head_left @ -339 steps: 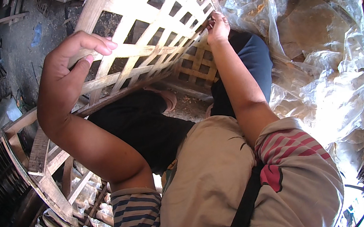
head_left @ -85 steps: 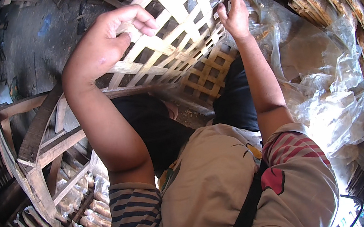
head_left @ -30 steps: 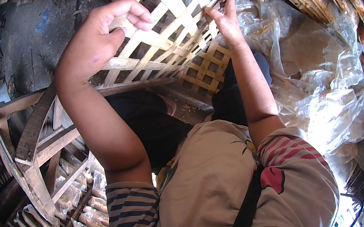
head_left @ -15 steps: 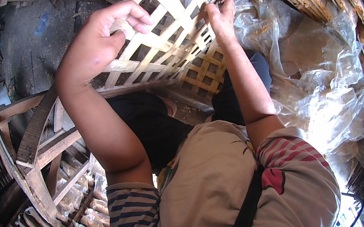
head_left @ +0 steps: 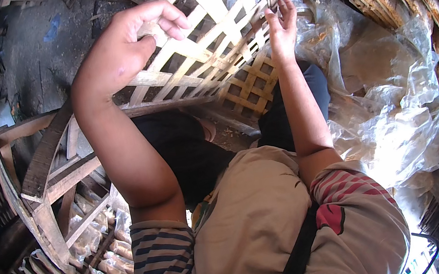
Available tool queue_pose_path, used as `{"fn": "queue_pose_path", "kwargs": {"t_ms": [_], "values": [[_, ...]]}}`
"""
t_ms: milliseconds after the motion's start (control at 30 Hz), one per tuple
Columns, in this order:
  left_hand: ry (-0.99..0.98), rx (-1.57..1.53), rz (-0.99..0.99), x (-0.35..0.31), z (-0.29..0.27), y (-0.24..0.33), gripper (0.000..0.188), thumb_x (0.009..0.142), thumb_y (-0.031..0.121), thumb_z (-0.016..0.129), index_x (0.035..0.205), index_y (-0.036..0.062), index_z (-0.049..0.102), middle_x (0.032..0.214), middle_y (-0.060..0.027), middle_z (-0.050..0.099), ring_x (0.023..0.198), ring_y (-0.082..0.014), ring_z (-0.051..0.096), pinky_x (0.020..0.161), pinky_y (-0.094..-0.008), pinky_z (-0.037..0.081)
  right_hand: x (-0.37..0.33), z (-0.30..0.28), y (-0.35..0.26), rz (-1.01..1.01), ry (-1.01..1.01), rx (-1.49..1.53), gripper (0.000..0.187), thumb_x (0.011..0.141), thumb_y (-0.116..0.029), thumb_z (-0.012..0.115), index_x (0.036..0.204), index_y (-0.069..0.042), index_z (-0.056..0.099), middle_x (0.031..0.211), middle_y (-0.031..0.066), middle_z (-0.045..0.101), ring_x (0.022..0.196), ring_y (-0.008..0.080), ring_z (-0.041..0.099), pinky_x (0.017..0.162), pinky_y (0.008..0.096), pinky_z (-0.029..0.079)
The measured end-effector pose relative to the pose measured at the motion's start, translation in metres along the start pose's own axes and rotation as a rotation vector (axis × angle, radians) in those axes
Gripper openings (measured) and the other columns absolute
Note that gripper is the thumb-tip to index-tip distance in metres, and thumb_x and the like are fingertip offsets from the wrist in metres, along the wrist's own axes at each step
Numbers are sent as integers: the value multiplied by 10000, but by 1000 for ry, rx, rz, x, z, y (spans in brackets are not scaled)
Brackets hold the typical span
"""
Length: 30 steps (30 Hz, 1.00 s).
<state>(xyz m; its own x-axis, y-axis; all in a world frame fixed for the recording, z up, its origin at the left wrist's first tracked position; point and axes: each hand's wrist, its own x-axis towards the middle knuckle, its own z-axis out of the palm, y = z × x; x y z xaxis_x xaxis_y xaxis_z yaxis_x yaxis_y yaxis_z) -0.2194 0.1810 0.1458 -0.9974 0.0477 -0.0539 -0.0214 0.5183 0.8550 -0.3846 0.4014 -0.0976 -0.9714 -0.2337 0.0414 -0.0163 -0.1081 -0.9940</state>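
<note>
I see the rack (head_left: 190, 49) ahead of me, a pale wooden lattice of flat strips crossing one another, with dark diamond-like gaps between. It stands tilted, its top running out of my view. One bar slants along its left, another rises at its right, and a darker one crosses its foot.

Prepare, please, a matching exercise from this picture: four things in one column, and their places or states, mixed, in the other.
Things:
1. Left hand
2. Right hand
3. Clear plastic sheeting
4. Black strap

Places or states:
A. Crumpled, to the right of the person
B. Running diagonally across the beige shirt
C. Curled over an edge of the wooden lattice panel
D. Open, thumb apart from the fingers

Right pairs: 1-C, 2-D, 3-A, 4-B.
</note>
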Motion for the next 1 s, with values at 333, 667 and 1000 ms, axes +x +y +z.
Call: {"fn": "queue_pose_path", "kwargs": {"t_ms": [333, 667, 1000], "values": [[-37, -15, -125, 2, -5, 6, 427, 755, -155, 415, 1084, -20, 652, 966, -88, 668, 999, -159, 632, 972, -297, 439, 42, -7, -3, -129, -185, -385, 803, 800, -361, 860, 1429, -50, 470, 1351, 207, 537, 1287, 354, 453, 1118, 483, 357], [-50, -29, -141, 4, -7, 9, 379, 784, -136, 445, 1072, -19, 660, 984, -85, 690, 1041, -173, 643, 1029, -335, 439, 24, 12, -27, -270, 11, -556, 704, 909, -425, 693, 1436, -20, 461, 1319, 250, 538, 1238, 404, 472, 1134, 500, 319], [-30, -27, -131, 1, -4, 12, 394, 772, -155, 429, 1062, -26, 662, 985, -86, 694, 1028, -171, 648, 1011, -326, 451, 51, 46, -94, -375, -80, -229, 754, 781, -222, 802, 1453, -93, 485, 1273, 165, 613, 1275, 330, 515, 1153, 557, 289]]}}
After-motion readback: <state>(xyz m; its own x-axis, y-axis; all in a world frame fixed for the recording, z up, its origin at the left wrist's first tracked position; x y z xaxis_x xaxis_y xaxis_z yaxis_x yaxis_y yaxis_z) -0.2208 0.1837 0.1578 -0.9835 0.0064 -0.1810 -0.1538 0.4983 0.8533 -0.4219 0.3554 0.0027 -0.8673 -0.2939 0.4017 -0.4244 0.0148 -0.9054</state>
